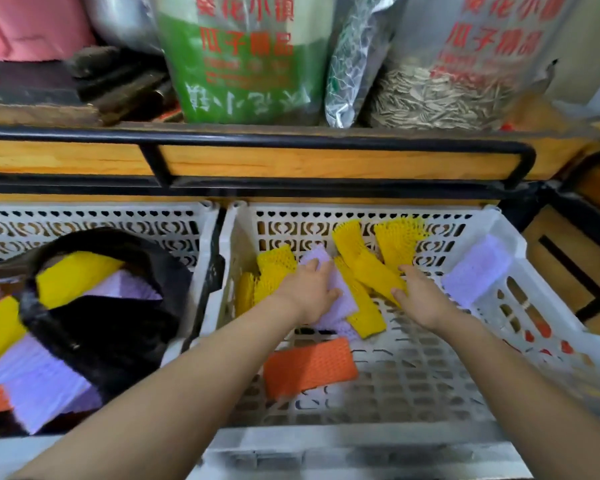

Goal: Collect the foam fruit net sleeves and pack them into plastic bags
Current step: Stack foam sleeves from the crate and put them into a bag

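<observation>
Yellow foam net sleeve (pixel 378 275), long and flattened, is pinched between the thumb and curled fingers of the right hand (pixel 421 296), its far end reaching up toward the back wall of a white perforated plastic crate (pixel 361 441). Just beside it, the left hand (pixel 309 289) lies palm down on a lilac foam net sleeve (pixel 343 306), fingers bent over its far edge and thumb on its side, gripping it. A heap of yellow sleeves (pixel 276 266) lies beyond and to the left of the left hand, and an upright yellow sleeve (pixel 399 239) leans on the back wall beyond the right hand. Nearer the person than the left hand, partly under that forearm, an orange foam net sleeve (pixel 309 367) lies flat on the crate floor. A second lilac sleeve (pixel 475 275) leans on the side wall to the right of the right hand. Left of the left arm, a second white crate (pixel 84 220) holds an open black plastic bag (pixel 125 327) with yellow, lilac and orange sleeves inside. Beyond both hands runs a wooden shelf with a black metal frame (pixel 291 161), carrying a green printed bag (pixel 243 81) and a clear bag of sunflower seeds (pixel 440 98).
</observation>
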Demonstrator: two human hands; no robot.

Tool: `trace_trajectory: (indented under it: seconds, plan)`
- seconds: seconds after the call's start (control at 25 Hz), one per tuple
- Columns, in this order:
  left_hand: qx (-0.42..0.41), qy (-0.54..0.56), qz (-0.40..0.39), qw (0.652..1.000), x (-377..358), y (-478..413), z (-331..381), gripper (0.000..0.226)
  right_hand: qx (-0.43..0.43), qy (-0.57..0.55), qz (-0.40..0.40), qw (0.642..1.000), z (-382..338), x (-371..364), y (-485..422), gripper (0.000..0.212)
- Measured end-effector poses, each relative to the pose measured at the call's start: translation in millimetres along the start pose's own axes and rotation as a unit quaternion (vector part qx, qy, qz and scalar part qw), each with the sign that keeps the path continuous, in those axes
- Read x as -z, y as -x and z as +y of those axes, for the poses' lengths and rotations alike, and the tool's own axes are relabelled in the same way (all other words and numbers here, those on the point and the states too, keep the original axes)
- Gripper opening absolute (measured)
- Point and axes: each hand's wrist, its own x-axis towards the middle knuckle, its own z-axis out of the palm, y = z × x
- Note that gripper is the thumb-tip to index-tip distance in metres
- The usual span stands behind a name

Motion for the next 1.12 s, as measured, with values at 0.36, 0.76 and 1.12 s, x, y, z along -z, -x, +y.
trace_trajectory:
  seconds: [0.36,0.76,1.12]
  plan:
    - [0.081,0.045,0.049,0.995,-28.5,-33.5,6.6,0.044,0.008,0.042,-0.087,0.995,26.1,-13.8,-37.0,0.061]
    - [0.144,0.220,0.128,0.956,7.9,-15.2,3.4,0.034,0.091,-0.138,-0.020,0.986,-3.7,22.9,-23.7,0.009]
    - [0.075,0.555,0.116,0.820,12.8,14.5,18.9,0.050,0.130,-0.349,-0.081,0.925,-59.4,18.4,5.9,0.010]
